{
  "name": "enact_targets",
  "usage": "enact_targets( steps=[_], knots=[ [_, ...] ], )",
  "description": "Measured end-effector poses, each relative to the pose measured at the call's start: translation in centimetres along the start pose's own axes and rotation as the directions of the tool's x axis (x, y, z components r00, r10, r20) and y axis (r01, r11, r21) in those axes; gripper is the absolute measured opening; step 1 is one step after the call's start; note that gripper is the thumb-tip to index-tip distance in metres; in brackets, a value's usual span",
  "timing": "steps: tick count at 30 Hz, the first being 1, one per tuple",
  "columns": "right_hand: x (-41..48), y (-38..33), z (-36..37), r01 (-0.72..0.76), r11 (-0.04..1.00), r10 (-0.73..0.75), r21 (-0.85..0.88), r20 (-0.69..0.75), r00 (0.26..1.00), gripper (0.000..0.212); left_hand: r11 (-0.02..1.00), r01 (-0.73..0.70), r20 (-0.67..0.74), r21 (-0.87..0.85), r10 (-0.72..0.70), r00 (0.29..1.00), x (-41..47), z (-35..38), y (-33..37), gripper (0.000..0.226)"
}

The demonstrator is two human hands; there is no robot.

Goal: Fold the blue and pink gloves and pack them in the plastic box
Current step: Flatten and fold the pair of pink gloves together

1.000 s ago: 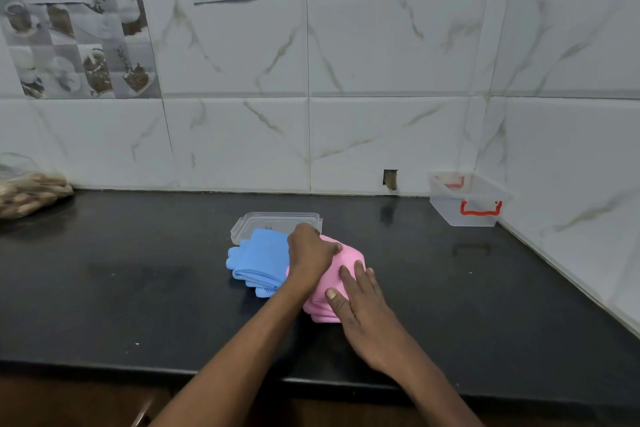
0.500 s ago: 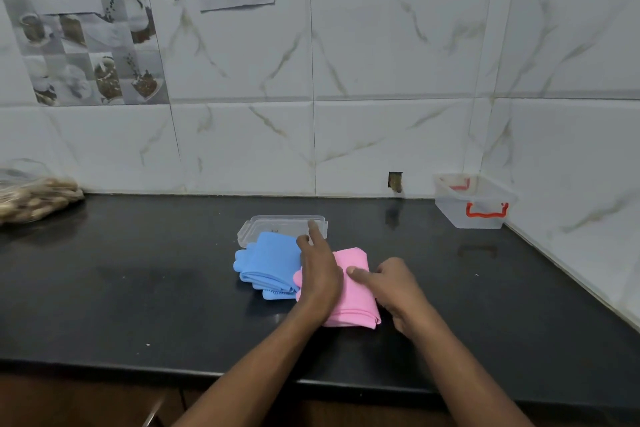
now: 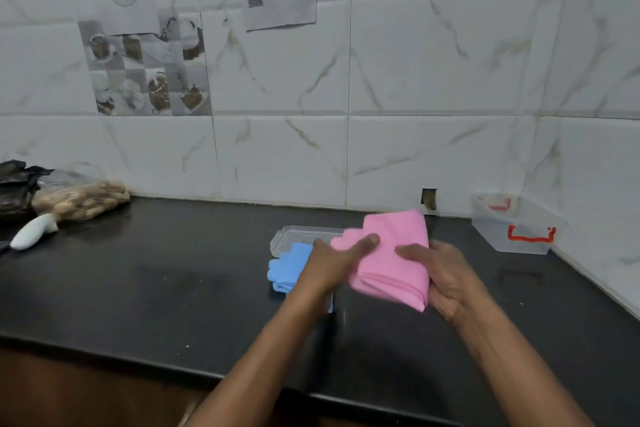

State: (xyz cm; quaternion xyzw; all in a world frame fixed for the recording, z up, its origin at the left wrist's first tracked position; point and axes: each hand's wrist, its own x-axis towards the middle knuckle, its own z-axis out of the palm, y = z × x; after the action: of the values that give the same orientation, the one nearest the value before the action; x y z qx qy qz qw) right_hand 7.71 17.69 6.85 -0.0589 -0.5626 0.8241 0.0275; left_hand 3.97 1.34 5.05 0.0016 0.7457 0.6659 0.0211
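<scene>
Both hands, left [image 3: 332,263] and right [image 3: 441,274], grip the folded pink gloves [image 3: 394,256] above a black counter [image 3: 156,281]; blue gloves [image 3: 287,269] lie beneath, plastic box [image 3: 519,225] sits in the white-tiled corner.

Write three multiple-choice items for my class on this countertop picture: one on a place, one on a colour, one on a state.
1. Where is the plastic box?
A. Far right corner of the counter
B. By the bag at far left
C. Under the blue gloves

2. What colour are the box's clips?
A. Green
B. Red
C. Black

3. What state are the pink gloves in?
A. Packed inside the box
B. Lying flat, untouched
C. Folded, held by both hands

Key: 1 A, it stands against the right wall. 2 B, the clip on its front is red. 3 C, left hand and right hand grip the bundle; blue gloves lie beside.
</scene>
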Motion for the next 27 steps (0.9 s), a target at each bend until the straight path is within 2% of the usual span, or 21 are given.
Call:
enact_targets(
  steps=[2, 3, 4, 6, 9, 12, 13, 15, 16, 17, 18, 19, 21, 23, 24, 27],
  knots=[
    [0.9, -0.8, 1.7, 0.001, 0.997, -0.005, 0.075, 0.046, 0.999, 0.043, 0.943, 0.195, 0.241, -0.268, -0.131, 0.962, 0.5, -1.6, 1.2, 0.082],
    [1.6, -0.7, 2.8, -0.005, 0.995, -0.002, 0.104, 0.063, 0.998, 0.043, 0.901, 0.256, 0.305, -0.351, -0.149, 0.941, 1.0, -2.5, 1.8, 0.071],
    [2.3, -0.5, 3.9, -0.019, 0.992, 0.010, 0.121, 0.071, 0.997, 0.040, 0.878, 0.273, 0.315, -0.394, -0.150, 0.937, 1.7, -3.5, 2.3, 0.061],
    [3.8, 0.2, 6.1, -0.052, 0.992, 0.044, 0.117, 0.073, 0.996, 0.034, 0.904, 0.229, 0.237, -0.361, -0.148, 0.960, 3.2, -5.4, 3.3, 0.055],
    [6.0, 2.2, 8.7, -0.054, 0.998, 0.056, -0.040, 0.051, 0.997, 0.043, 0.963, 0.193, 0.076, -0.188, -0.181, 0.981, 5.0, -7.8, 3.6, 0.049],
    [8.0, 4.8, 10.2, -0.036, 0.942, 0.040, -0.333, 0.006, 0.999, 0.052, 0.979, 0.199, -0.091, 0.045, -0.195, 0.977, 6.7, -9.1, 1.9, 0.029],
    [8.4, 5.5, 10.5, -0.019, 0.878, 0.021, -0.477, -0.001, 1.000, 0.054, 0.975, 0.185, -0.154, 0.125, -0.165, 0.974, 7.0, -9.2, 1.1, 0.028],
    [8.6, 6.8, 11.1, 0.018, 0.657, -0.049, -0.754, -0.019, 0.999, 0.061, 0.933, 0.164, -0.237, 0.319, -0.089, 0.967, 7.3, -9.2, -0.4, 0.038],
    [8.6, 7.5, 11.4, 0.036, 0.553, -0.100, -0.832, -0.024, 0.995, 0.066, 0.878, 0.165, -0.246, 0.450, -0.056, 0.968, 7.4, -9.0, -1.5, 0.053],
    [8.3, 8.1, 11.7, 0.041, 0.468, -0.138, -0.883, -0.027, 0.990, 0.071, 0.769, 0.174, -0.236, 0.615, -0.030, 0.971, 7.7, -9.1, -2.6, 0.071],
    [8.0, 8.9, 11.9, 0.041, 0.375, -0.170, -0.926, -0.025, 0.985, 0.076, 0.660, 0.146, -0.214, 0.737, 0.022, 0.977, 7.8, -9.1, -3.4, 0.083],
    [7.7, 9.6, 12.1, 0.049, 0.262, -0.196, -0.964, -0.004, 0.981, 0.076, 0.573, 0.079, -0.165, 0.816, 0.099, 0.981, 7.9, -9.1, -4.1, 0.084],
    [7.2, 10.8, 12.0, 0.063, 0.091, -0.196, -0.994, 0.044, 0.980, 0.069, 0.373, -0.146, 0.040, 0.916, 0.278, 0.960, 8.1, -8.9, -5.0, 0.068],
    [7.6, 11.0, 11.5, 0.068, 0.077, -0.144, -0.995, 0.056, 0.988, 0.065, 0.205, -0.351, 0.276, 0.914, 0.321, 0.906, 8.5, -9.1, -5.2, 0.058],
    [7.8, 10.9, 11.3, 0.065, 0.110, -0.096, -0.992, 0.054, 0.994, 0.066, 0.203, -0.401, 0.339, 0.893, 0.284, 0.897, 8.6, -9.3, -4.9, 0.056],
    [8.4, 9.8, 10.4, 0.086, 0.261, 0.074, -0.962, 0.109, 0.991, 0.065, 0.410, -0.408, 0.407, 0.816, 0.095, 0.909, 8.7, -10.2, -3.0, 0.047]
  ],
)
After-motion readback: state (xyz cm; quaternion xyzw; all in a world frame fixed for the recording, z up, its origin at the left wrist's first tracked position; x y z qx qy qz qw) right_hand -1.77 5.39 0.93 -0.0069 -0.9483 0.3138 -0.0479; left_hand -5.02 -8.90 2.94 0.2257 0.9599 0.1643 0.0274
